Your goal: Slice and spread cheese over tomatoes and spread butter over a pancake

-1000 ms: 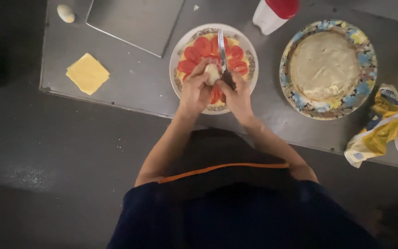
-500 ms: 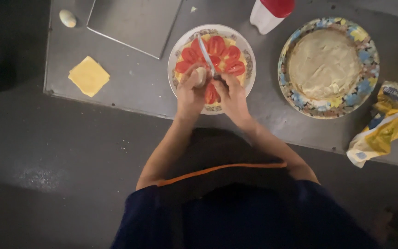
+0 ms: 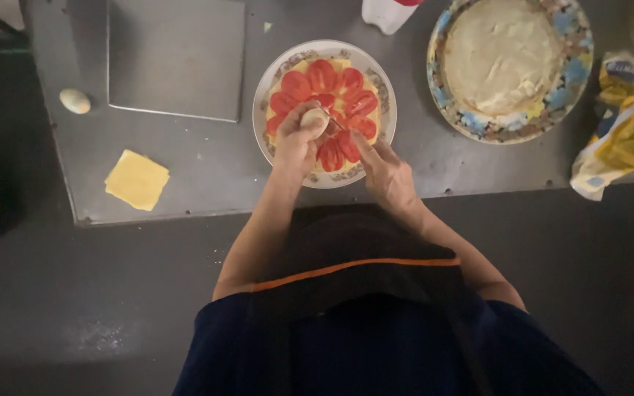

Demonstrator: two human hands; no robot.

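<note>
The left hand is curled round a small pale egg, held over the plate of tomato slices, its long axis running roughly toward the far right. The right hand pinches a thin knife whose blade is mostly hidden, tip toward the egg. On the table lie a cheese slice, another egg, a metal tray, a patterned plate of flatbread and a yellow packet

Matt grey metal table, glossy tomato slices, crinkled plastic bag
</note>
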